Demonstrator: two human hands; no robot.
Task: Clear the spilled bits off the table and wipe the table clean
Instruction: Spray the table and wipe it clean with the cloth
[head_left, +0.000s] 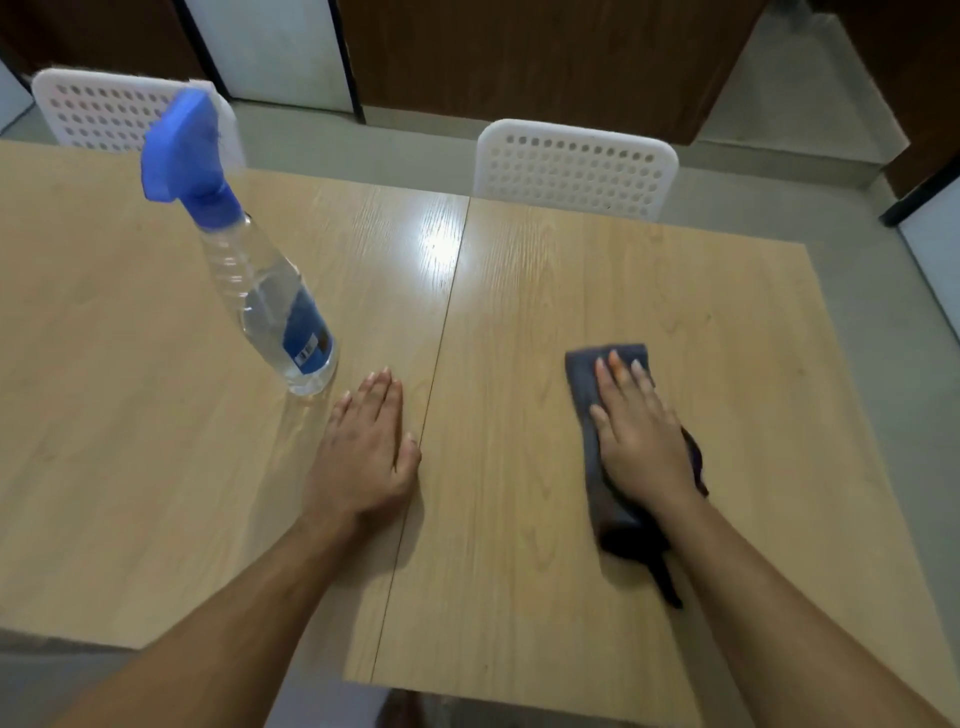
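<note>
A dark grey cloth (586, 379) lies flat on the right half of the light wooden table (519, 322). My right hand (641, 436) presses down on it with straight fingers, and the cloth sticks out beyond the fingertips and behind the wrist. My left hand (366, 452) rests flat on the table just left of the seam between the two tabletops, palm down, holding nothing. A clear spray bottle (265, 291) with a blue trigger head stands just beyond the left hand's fingertips. No spilled bits show on the wood.
Two white perforated chairs stand at the far side, one at the left (104, 111) and one at the right (576, 169). The table's right edge (852, 364) drops to a grey floor. Dark wooden panels line the back wall.
</note>
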